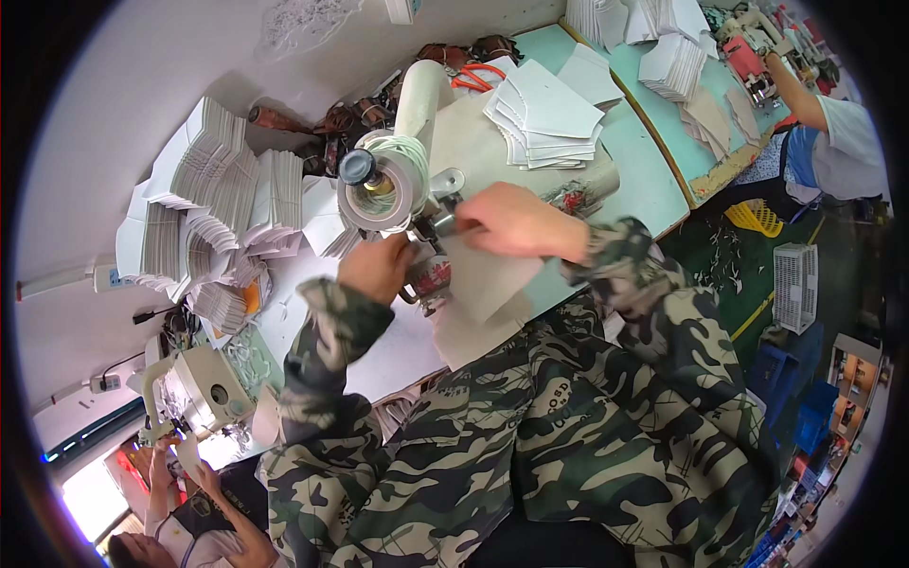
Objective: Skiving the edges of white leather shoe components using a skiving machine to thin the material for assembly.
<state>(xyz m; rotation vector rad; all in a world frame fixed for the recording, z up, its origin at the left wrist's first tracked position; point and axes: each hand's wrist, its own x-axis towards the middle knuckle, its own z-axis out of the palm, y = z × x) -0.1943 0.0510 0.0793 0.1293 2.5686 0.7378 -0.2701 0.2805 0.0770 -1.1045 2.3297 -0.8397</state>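
Pale panel (488, 284) at the machine (419, 104)

The pale panel lies to the near right of the machine, partly beneath the right hand (521, 222), which is bent close to the machine's head. The left hand (374, 268) curls narrowly just in front of that head; I cannot tell what either grips. White stacks (204, 161) stand left of the machine

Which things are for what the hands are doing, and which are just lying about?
Seem part of the work: cream metal machine with pale thread; flat beige sheet near the right hand.

Seem just lying about: orange-handled tool; yellow plastic basket; rectangular white plastic crate.
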